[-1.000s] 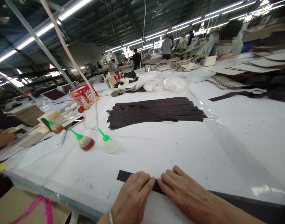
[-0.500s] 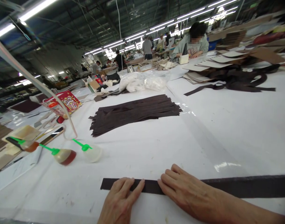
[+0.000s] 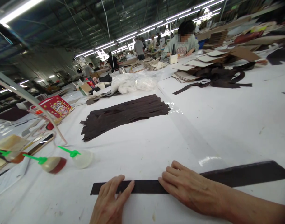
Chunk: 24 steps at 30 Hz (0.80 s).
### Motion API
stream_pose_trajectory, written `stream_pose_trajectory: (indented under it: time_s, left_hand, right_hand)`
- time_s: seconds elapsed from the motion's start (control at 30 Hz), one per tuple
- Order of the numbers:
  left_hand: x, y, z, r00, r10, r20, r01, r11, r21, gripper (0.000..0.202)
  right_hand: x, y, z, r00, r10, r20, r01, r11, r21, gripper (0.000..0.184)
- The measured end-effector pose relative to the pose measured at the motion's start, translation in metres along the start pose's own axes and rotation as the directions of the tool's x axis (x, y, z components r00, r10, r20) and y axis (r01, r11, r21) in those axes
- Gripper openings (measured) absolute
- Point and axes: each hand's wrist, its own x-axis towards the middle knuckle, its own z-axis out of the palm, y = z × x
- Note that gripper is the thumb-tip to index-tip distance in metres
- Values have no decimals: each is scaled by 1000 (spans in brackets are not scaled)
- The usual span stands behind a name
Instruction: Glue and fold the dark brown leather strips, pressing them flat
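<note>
A long dark brown strip [image 3: 146,187], apparently fabric or leather, lies across the white table in front of me. My left hand [image 3: 109,197] bends over its left part, fingertips at the far edge and thumb set apart from the index finger, holding it down. To the right, my right hand [image 3: 179,183] has its fingers bunched and pinching or pressing the strip; the fingertips' underside is hidden. A short stretch of strip shows between the hands. Beyond my right wrist the strip looks wider and angles up and away to its cut end.
A pile of dark strips [image 3: 123,116] lies ahead, with a clear plastic bag [image 3: 135,82] behind. Green-nozzled bottles [image 3: 80,158] stand left, near a red box [image 3: 57,107] and a pole. Tangled strips [image 3: 219,77] and flat pieces lie far right; a co-worker [image 3: 179,43] sits beyond.
The view has shifted, so the table things sit further left. My left hand has moved away from my right, widening the gap between them. The strip's right end has come into view.
</note>
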Motion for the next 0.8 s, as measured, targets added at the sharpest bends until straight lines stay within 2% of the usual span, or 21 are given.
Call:
stream_pose_trajectory:
  time_s: [0.07, 0.13, 0.2, 0.27, 0.4, 0.5, 0.8]
  left_hand:
    - [12, 14, 1, 997, -15, -78, 10, 998, -64, 48]
    - [27, 30, 6, 993, 44, -113, -63, 983, -170, 42]
    - [38, 43, 13, 988, 108, -114, -133, 959, -251, 39]
    - [42, 50, 22, 987, 137, -80, -154, 951, -269, 39]
    - [36, 47, 31, 979, 204, 18, -196, 957, -215, 45]
    - [34, 45, 34, 972, 233, 28, -226, 963, -148, 46]
    - [38, 57, 36, 990, 139, 29, -136, 988, -80, 53]
  right_hand:
    - [2, -1, 2, 1000, -11, -5, 11, 1000, -3, 17]
    - [3, -1, 3, 1000, -21, -18, 21, 1000, -17, 16]
    - [2, 0, 4, 999, -27, -24, 26, 999, -33, 15]
    - [-1, 2, 2, 999, -32, -18, 32, 998, -46, 15]
    - [-15, 8, -5, 999, -33, 6, 33, 999, -42, 15]
    - [-30, 12, -11, 1000, -12, 11, 12, 999, -31, 15]
    - [-64, 23, -24, 998, 10, 55, -7, 999, -52, 19]
